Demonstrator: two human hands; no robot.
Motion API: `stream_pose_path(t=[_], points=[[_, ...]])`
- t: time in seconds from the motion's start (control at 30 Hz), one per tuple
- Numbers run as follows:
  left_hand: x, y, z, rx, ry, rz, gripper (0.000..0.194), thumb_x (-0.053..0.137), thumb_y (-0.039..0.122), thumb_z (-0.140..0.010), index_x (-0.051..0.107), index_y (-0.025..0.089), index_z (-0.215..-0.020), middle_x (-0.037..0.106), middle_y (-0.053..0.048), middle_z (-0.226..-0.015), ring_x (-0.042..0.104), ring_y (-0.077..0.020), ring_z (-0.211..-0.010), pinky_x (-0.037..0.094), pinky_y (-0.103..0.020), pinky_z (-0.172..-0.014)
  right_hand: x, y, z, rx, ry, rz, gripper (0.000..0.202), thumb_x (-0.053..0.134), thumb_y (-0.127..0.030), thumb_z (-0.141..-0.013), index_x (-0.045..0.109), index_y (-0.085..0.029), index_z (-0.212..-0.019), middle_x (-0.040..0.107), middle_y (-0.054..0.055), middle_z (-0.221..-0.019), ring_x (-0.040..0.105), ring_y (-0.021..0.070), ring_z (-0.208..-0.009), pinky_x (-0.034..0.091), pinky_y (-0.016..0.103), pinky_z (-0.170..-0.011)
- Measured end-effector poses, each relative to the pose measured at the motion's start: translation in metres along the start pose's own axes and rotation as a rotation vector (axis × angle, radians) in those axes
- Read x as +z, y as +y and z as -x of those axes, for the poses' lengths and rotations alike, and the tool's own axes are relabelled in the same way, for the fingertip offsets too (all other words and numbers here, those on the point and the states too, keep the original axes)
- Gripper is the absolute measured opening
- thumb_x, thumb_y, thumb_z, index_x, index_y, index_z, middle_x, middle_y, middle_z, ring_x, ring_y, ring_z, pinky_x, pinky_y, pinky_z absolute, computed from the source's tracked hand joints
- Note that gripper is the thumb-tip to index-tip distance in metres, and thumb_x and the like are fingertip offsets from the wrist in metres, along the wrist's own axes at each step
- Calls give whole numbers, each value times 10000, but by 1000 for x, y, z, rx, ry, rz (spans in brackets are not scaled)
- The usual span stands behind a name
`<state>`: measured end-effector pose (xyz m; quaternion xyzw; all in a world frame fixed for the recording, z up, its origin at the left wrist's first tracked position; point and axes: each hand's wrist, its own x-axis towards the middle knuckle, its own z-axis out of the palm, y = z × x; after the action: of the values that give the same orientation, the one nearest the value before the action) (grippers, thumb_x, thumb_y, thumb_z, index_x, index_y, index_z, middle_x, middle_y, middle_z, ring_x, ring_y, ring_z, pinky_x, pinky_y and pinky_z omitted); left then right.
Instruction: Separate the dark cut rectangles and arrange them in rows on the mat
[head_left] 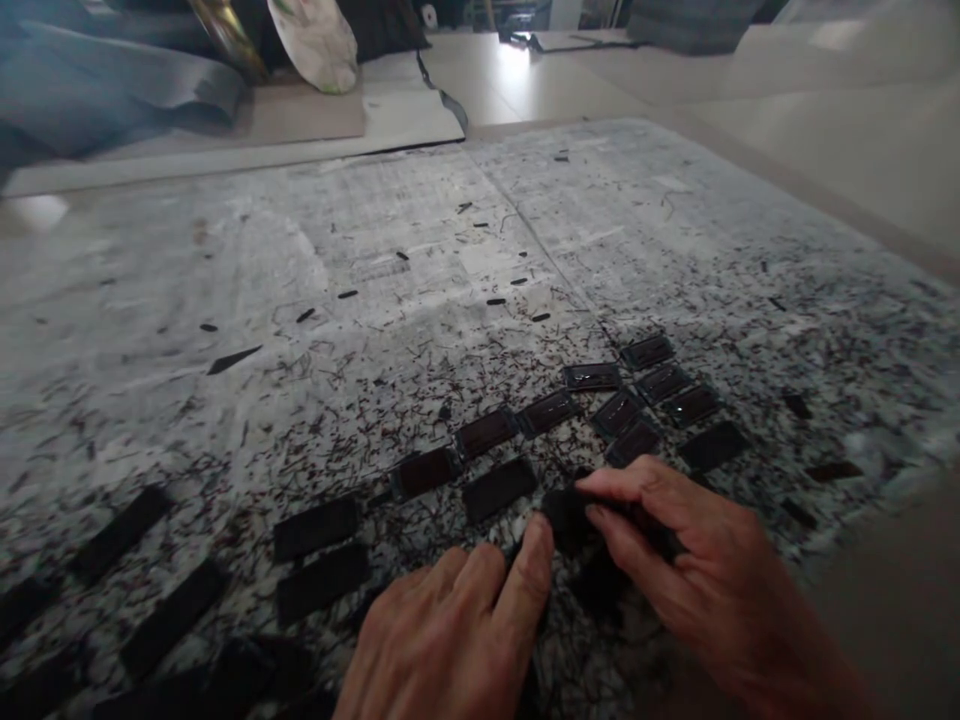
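Observation:
My right hand [682, 560] is closed, with thumb and fingertips pinching a small black piece [568, 515] just above the littered table. The piece is too dark for me to make out its kind. Close by on the left, my left hand [465, 625] has its fingers bent together, the index fingertip against the same dark piece. Whatever lies under that palm is hidden. Beyond the hands are several dark rectangular pieces with glossy faces, one at the near end of the row [426, 472]. A matte black rectangle [500, 489] lies right above my left hand.
The pale worktop [360, 220] is strewn with short dark threads and scraps. More black rectangles [174, 615] lie at the lower left, some overlapping. A pointed black offcut [234, 360] rests farther back. Sheets of material [300, 140] and a patterned cloth bundle [315, 40] are at the far left.

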<state>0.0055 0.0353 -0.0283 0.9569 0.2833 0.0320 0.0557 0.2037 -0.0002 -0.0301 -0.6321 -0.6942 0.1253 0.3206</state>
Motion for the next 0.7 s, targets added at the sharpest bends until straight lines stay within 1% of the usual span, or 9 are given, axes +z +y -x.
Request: stream_pose_path(t=[0.07,0.13,0.3,0.37,0.43,0.5,0.6,0.7], points=[[0,0,0,-9,6,3,543,356,17,-735,358,151,-1262,608,57,-716,618,-117,-581,472,-232,-464,0,0,0,3,-7,3,169,500,-127,-830,616,-219,-911,660,-6,-784,631,139,-698,507,228,-631],[1,0,2,-5,43,7,508,372,30,-759,376,142,-1254,606,58,-703,611,-112,-569,467,-231,-456,0,0,-1,-5,4,17,171,503,-126,-827,618,-219,-914,662,-8,-779,632,140,-692,505,229,-621],[1,-2,4,-10,188,23,447,422,56,-804,420,106,-1248,581,68,-634,573,-96,-503,454,-237,-459,2,0,-1,-16,12,47,168,503,-127,-827,618,-213,-914,667,0,-770,634,145,-673,503,231,-581],[0,-1,1,4,210,19,452,405,56,-816,412,115,-1264,563,77,-607,554,-91,-470,434,-241,-441,3,0,-1,-19,15,53,172,501,-126,-831,617,-211,-925,671,2,-783,635,146,-683,505,237,-595],[-1,0,-3,22,169,7,491,359,35,-806,384,132,-1287,570,75,-617,559,-93,-471,422,-241,-425,3,1,0,-25,24,62,175,496,-127,-837,617,-210,-933,678,3,-803,639,149,-701,510,250,-635],[0,1,-5,22,119,-7,559,323,14,-763,358,153,-1303,583,65,-641,577,-104,-495,419,-236,-411,3,1,0,-31,30,65,175,492,-129,-840,616,-210,-935,683,2,-813,642,149,-708,510,252,-646],[2,2,-5,14,88,-9,620,319,18,-701,361,179,-1298,585,52,-652,583,-119,-506,421,-234,-401,2,0,-1,-35,30,59,170,495,-130,-836,614,-204,-934,682,-1,-805,641,145,-710,506,236,-616],[3,1,-3,16,56,-4,627,331,27,-685,368,189,-1289,580,52,-657,582,-123,-508,421,-240,-398,1,1,0,-25,22,46,164,505,-134,-833,605,-198,-946,679,-8,-809,637,138,-736,504,223,-651]])
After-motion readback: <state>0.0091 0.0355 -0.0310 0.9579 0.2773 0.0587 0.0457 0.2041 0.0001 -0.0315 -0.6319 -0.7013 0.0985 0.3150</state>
